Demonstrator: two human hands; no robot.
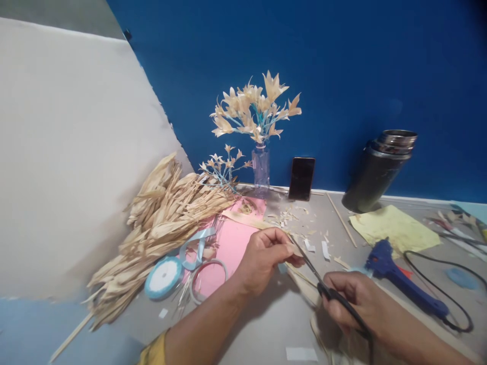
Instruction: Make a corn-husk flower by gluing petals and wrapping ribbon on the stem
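My left hand [268, 258] pinches a small pale piece of dried corn husk [296, 249] between thumb and fingers. My right hand [352, 299] grips black-handled scissors [330, 293], whose blades point up and left and reach the husk at my left fingertips. Whether the blades are apart is hard to make out. Beneath the hands lies a longer husk strip [304, 286]. Small cut scraps [289, 215] are scattered just beyond my left hand. A pink sheet [232, 238] lies to the left of that hand.
Dried corn husks [171, 218] are heaped at left, beside a blue ribbon spool [163, 278] and a tape roll [193, 284]. Husk flowers [258, 109] stand in a clear bottle [261, 170]. A phone [302, 178], dark flask [376, 175], yellow paper [395, 228] and blue glue gun [407, 289] are right.
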